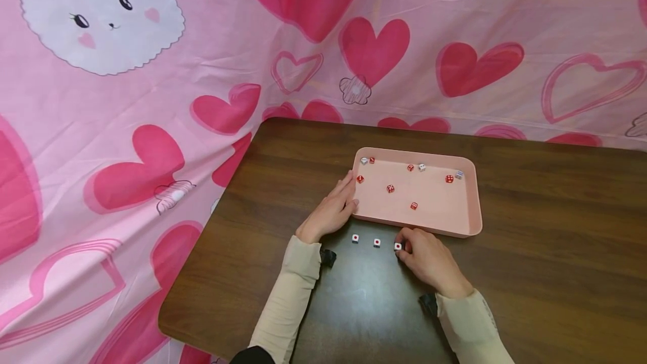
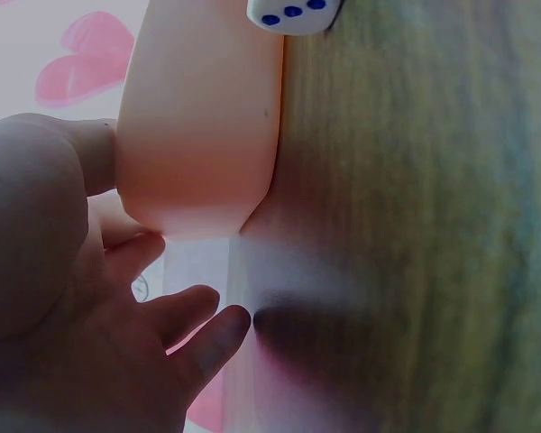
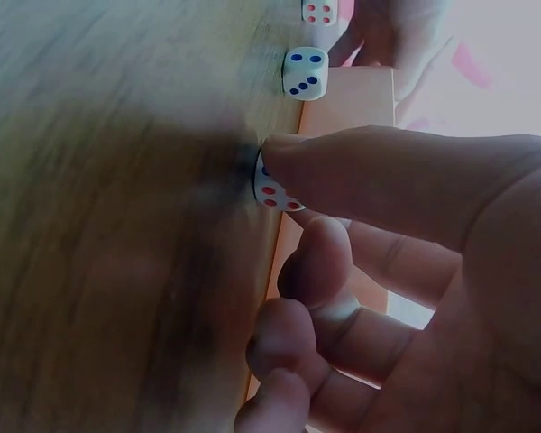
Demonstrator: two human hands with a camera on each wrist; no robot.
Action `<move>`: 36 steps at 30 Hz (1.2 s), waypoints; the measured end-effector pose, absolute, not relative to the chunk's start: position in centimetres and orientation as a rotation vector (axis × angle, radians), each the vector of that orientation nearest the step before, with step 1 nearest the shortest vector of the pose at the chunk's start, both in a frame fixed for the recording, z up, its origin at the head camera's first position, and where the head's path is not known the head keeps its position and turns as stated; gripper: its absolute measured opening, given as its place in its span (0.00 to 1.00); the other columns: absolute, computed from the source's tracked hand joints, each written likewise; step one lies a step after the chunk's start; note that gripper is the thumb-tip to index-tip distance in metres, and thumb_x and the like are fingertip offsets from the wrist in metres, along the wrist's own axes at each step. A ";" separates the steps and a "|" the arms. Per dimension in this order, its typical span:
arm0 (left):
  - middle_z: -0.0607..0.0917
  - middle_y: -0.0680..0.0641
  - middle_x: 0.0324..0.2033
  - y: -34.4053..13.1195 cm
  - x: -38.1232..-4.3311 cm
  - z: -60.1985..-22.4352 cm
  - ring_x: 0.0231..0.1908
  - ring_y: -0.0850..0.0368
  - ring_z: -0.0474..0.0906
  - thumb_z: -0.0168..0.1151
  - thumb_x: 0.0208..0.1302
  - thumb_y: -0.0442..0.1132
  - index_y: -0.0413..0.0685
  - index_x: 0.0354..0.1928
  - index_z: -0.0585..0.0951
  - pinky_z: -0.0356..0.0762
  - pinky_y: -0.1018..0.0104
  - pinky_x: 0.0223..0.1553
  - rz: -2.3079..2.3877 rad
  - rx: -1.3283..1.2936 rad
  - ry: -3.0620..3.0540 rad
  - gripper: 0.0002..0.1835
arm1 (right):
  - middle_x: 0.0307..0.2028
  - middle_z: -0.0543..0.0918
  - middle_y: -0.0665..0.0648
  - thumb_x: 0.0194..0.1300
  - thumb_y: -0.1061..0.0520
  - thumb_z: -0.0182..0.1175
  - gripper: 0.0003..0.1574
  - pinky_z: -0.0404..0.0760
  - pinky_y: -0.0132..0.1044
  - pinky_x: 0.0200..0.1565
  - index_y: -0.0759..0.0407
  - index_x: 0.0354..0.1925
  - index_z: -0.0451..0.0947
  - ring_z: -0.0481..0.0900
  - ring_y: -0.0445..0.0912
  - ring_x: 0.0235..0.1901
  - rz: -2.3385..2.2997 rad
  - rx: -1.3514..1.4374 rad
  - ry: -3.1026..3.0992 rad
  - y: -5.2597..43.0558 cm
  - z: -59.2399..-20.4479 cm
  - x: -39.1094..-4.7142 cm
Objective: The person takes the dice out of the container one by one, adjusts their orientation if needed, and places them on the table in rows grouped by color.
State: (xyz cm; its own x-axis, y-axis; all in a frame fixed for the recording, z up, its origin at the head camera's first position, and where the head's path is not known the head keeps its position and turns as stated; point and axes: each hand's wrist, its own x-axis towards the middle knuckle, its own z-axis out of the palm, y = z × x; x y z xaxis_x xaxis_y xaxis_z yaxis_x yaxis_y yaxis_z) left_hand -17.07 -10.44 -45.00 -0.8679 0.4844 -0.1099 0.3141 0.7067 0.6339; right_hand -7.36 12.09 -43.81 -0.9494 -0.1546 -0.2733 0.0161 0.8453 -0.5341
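My right hand (image 1: 432,260) pinches a white die (image 1: 397,246) between thumb and forefinger, down on the table before the tray. In the right wrist view, the thumb partly covers this die (image 3: 272,194). Left of it stand two more white dice, a middle die (image 1: 377,242) and an end die (image 1: 355,238), making a spaced row; all three show a red dot on top. My left hand (image 1: 329,210) rests against the left end of the pink tray (image 1: 440,212). Its fingers lie loosely extended, and the left wrist view shows them touching the tray wall (image 2: 198,135).
Inside the tray lie several red dice, one red die (image 1: 390,189) near the middle, and three white dice, one white die (image 1: 459,174) at the right. The brown wooden table (image 1: 546,229) meets a pink heart-patterned cloth (image 1: 313,72) behind and at left.
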 end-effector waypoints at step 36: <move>0.41 0.57 0.77 -10.5 -17.1 -45.1 0.77 0.54 0.40 0.44 0.74 0.46 0.51 0.76 0.47 0.45 0.55 0.74 0.925 0.666 2.651 0.33 | 0.28 0.74 0.51 0.61 0.53 0.64 0.11 0.67 0.36 0.31 0.55 0.42 0.80 0.70 0.45 0.28 -0.802 -0.162 2.787 12.3 -41.8 -7.4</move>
